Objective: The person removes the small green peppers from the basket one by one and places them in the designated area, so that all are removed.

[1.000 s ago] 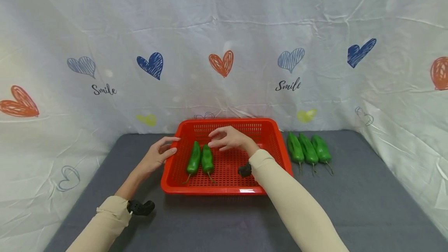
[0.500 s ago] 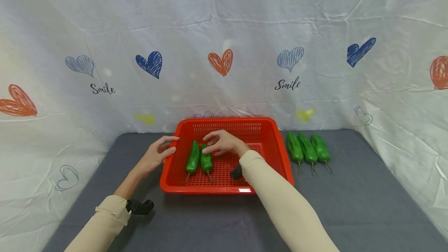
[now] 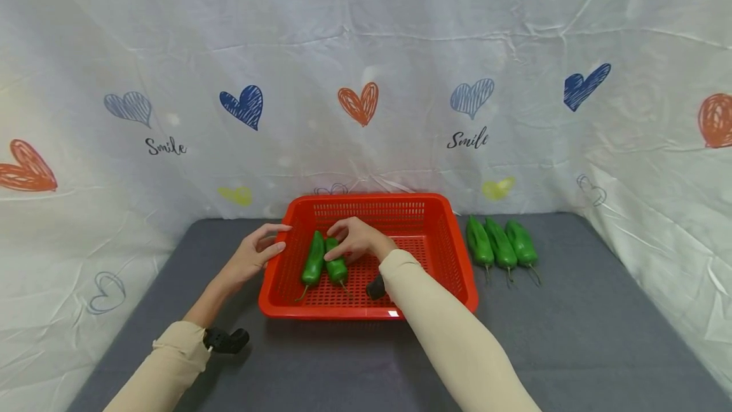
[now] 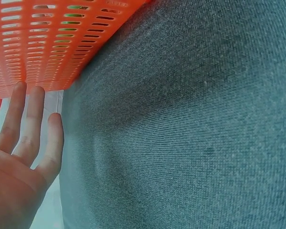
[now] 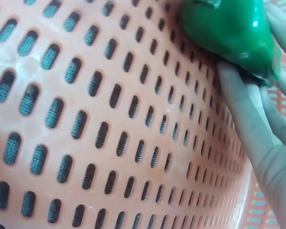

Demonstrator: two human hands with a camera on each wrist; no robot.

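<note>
Two long green chili peppers lie side by side in a red slatted plastic basket (image 3: 326, 313). My right hand (image 3: 361, 239) reaches into it and grips the right-hand pepper (image 3: 337, 269), thumb on one side and fingers on the other. In the right wrist view, fingers curl under this green pepper (image 5: 229, 33), close over the basket floor. The other pepper (image 3: 313, 262) lies just left of it. My left hand (image 3: 254, 254) rests at the basket's left rim; in the left wrist view its fairly straight fingers (image 4: 33, 119) reach to the slotted outer wall.
Outside the basket, to its right, three more green peppers (image 3: 502, 244) lie in a row with stems toward me. A dark grey cloth (image 3: 354, 367) covers the table. A white curtain (image 3: 400, 30) printed with hearts hangs directly behind the basket.
My right hand has moved left and down from above the basket's middle and taken hold of the right-hand pepper, tilting it slightly. My left hand stays at the rim.
</note>
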